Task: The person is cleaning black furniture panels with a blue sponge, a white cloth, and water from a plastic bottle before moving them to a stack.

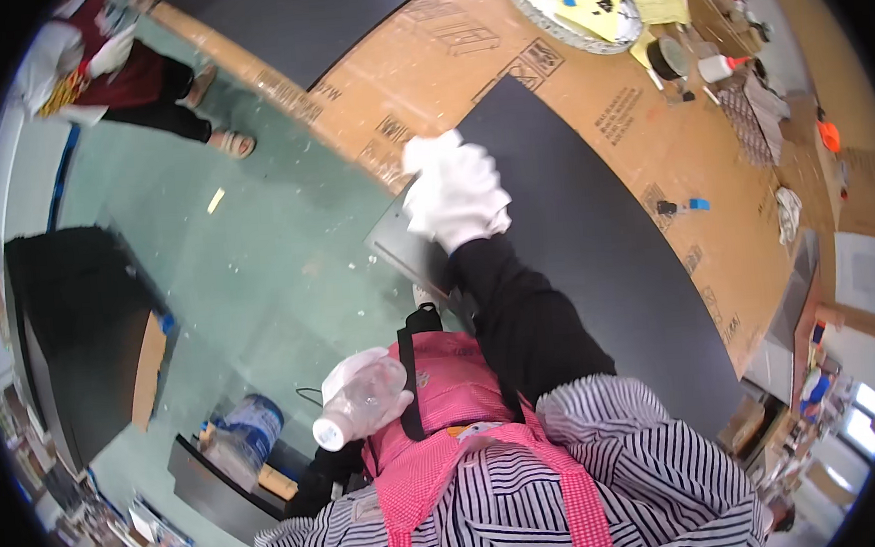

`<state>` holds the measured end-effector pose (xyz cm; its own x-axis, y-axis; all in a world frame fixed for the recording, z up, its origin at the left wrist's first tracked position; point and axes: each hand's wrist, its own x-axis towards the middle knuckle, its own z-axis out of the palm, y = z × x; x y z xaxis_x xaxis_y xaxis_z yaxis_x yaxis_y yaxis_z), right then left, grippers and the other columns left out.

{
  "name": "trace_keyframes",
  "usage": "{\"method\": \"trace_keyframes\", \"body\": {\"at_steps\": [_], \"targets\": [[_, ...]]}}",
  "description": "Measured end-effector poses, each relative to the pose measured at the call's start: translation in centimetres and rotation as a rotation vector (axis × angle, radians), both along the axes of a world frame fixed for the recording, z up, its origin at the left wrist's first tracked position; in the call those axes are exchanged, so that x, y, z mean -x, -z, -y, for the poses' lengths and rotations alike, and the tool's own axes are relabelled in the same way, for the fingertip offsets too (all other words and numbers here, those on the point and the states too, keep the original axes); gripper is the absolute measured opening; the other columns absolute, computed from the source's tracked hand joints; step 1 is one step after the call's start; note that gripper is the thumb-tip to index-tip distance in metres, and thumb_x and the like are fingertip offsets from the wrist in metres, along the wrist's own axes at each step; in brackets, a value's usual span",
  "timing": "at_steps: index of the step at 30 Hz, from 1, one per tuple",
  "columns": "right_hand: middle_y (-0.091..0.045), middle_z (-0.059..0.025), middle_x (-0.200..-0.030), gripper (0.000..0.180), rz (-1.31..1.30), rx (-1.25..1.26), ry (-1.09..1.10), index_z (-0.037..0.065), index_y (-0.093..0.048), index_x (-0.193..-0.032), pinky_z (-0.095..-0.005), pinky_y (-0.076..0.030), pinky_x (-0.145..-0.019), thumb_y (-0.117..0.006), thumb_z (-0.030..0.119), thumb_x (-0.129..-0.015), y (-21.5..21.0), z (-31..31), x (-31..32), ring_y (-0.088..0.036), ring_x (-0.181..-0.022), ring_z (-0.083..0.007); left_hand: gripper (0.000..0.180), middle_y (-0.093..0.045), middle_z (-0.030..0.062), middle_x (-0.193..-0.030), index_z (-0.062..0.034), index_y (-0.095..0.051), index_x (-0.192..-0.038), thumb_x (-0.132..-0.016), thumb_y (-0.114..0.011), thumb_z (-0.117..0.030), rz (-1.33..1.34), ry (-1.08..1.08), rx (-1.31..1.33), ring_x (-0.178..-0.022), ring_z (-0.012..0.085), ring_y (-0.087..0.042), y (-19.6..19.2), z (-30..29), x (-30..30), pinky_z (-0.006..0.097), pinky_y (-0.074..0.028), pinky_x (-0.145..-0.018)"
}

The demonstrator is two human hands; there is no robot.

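The right hand (pixel 461 204), in a white glove, is closed around a bunched white cloth (pixel 432 155) at the left edge of a long, flat dark-grey panel (pixel 585 234) lying on the brown cardboard-covered surface (pixel 640 136). The white-gloved left hand (pixel 343 372) curls around a clear plastic bottle (pixel 376 386), its white cap on. Wiping seems under way; how much remains, I cannot tell.
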<state>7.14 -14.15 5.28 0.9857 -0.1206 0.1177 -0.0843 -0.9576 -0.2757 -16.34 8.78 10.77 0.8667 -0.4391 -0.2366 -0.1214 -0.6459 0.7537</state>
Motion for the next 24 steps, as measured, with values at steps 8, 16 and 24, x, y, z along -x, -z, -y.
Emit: {"method": "trace_keyframes", "body": {"at_steps": [8,16,24], "targets": [[-0.065,-0.0134,-0.095,0.027,-0.118,0.048,0.389,0.013,-0.068,-0.103,-0.0482,-0.058,-0.078,-0.072,0.023,-0.079,-2.9,10.3,-7.7,-0.069,-0.089,-0.0369,0.076,-0.073,0.0114,-0.109,-0.0034,-0.062,-0.132,-0.069,-0.095,-0.031,-0.224,-0.156,0.279,-0.098,0.0271,-0.073,0.8,-1.1,-2.5,0.038,-0.058,-0.091],[-0.064,-0.0143,-0.090,0.036,0.099,-0.178,-0.030,0.007,-0.069,-0.110,-0.0486,-0.054,-0.067,-0.069,0.017,-0.075,-2.3,14.0,12.1,-0.067,-0.079,-0.0373,0.081,-0.072,0.0119,-0.111,0.0022,-0.051,-0.142,-0.074,-0.091,-0.014,-0.239,0.136,0.604,-0.098,0.0225,-0.071,1.5,6.4,-9.2,0.036,-0.057,-0.091],[-0.062,-0.0163,-0.104,0.023,-0.161,0.240,0.693,0.023,-0.064,-0.105,-0.0495,-0.052,-0.075,-0.069,0.022,-0.082,-4.3,30.4,34.2,-0.065,-0.092,-0.0365,0.084,-0.060,0.0175,-0.137,-0.0057,-0.046,-0.140,-0.073,-0.095,-0.020,-0.592,0.095,0.827,-0.125,0.0265,-0.060,-4.1,20.4,-9.8,0.043,-0.049,-0.109]]}}
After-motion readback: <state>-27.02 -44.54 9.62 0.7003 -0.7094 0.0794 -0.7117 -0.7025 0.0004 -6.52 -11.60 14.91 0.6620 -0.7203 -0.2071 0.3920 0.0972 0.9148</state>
